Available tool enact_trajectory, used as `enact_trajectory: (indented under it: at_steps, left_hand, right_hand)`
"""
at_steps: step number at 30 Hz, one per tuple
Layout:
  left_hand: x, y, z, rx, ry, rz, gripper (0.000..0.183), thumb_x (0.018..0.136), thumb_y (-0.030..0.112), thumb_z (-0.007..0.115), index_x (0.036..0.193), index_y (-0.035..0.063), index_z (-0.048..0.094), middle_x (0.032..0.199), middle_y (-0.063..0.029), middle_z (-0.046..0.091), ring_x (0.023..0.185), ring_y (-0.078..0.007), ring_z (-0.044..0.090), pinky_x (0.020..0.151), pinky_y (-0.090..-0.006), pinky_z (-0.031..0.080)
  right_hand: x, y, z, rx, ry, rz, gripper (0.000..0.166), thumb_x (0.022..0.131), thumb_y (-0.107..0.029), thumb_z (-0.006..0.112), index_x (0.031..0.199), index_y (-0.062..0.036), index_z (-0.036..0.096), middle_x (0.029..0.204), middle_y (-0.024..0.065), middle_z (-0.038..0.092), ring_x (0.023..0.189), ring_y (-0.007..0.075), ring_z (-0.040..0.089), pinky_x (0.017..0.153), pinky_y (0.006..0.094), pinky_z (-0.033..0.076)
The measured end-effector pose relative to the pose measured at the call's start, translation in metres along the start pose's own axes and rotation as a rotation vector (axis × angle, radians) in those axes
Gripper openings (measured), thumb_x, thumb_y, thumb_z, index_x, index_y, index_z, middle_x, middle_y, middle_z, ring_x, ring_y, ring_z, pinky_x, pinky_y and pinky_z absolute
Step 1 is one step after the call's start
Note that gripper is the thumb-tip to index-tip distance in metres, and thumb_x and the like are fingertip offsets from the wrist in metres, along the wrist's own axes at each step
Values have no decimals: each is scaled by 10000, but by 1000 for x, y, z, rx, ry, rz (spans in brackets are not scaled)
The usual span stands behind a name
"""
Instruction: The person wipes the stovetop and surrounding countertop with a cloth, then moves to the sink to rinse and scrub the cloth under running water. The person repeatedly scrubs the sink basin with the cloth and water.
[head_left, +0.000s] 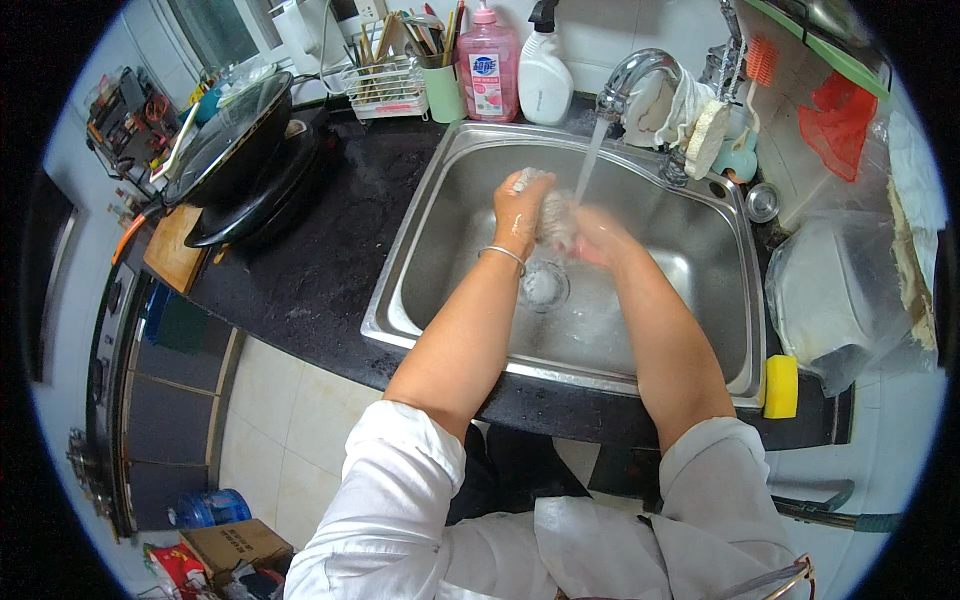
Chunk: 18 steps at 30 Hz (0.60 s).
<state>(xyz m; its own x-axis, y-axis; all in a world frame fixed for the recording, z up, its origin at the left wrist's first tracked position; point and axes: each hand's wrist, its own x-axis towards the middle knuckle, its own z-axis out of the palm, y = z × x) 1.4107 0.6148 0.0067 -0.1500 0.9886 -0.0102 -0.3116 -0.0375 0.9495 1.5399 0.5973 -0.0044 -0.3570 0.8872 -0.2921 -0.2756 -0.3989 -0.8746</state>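
A bunched, wet greyish-white cloth (553, 219) is above the stainless steel sink basin (450, 277). My left hand (519, 210) grips its upper left part. My right hand (600, 236), blurred by motion, closes on the cloth's right end; its fingers are partly hidden by blur and spray. From the chrome faucet (645, 64), a stream of water (591, 161) runs down beside the cloth, close to my right hand. Below the hands, water and froth lie over the drain (544, 286).
Behind the sink stand a pink detergent bottle (489, 67), a white spray bottle (545, 75) and a green utensil cup (444, 90). A lidded pan (232, 142) sits left on the black counter (322, 262). A yellow sponge (781, 386) lies at the right rim, near a plastic-wrapped item (825, 292).
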Motion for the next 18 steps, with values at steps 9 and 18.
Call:
enact_trajectory:
  at_steps: [9,18]
  left_hand:
    - [18,-13,-33,-257,-334,-663,472,772,503,546,860,40,573,800,-91,598,754,-235,593,662,-355,481]
    - [-10,-22,3,-383,-175,-557,183,843,244,468,879,89,560,843,-91,603,733,-222,595,655,-381,495]
  right_hand:
    - [-8,6,54,-787,155,-821,153,681,-124,572,797,-30,537,789,89,567,720,224,569,639,350,450]
    - [19,17,23,-1072,721,-704,187,723,-250,564,751,-65,571,778,148,589,733,359,560,659,411,445]
